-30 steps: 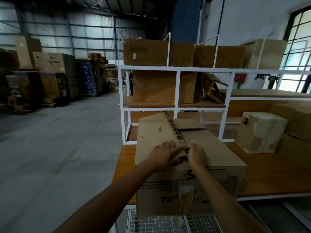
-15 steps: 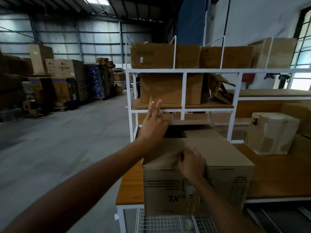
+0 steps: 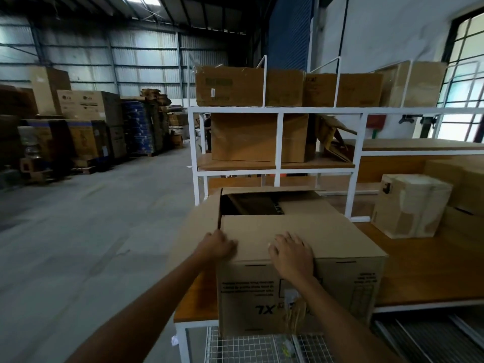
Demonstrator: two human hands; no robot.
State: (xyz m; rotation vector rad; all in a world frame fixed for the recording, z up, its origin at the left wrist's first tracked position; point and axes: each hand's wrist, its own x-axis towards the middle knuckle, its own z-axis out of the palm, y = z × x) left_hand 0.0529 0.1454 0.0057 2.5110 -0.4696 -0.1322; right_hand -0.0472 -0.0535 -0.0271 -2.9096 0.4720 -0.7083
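Warehouse floor runs off to the left, with stacked cartons (image 3: 86, 106) far back. On the wooden tabletop (image 3: 432, 279), at its near left corner, sits a big cardboard box (image 3: 262, 292) with its top partly open. The left hand (image 3: 217, 246) has its grip curled round the left edge of the near flap (image 3: 327, 237). The right hand (image 3: 290, 251) lies flat on that flap, with its fingers spread and holding nothing. A small box (image 3: 411, 205) stands well apart on the right.

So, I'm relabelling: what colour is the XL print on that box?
Black XL print on the brown box; clearest in the head view.
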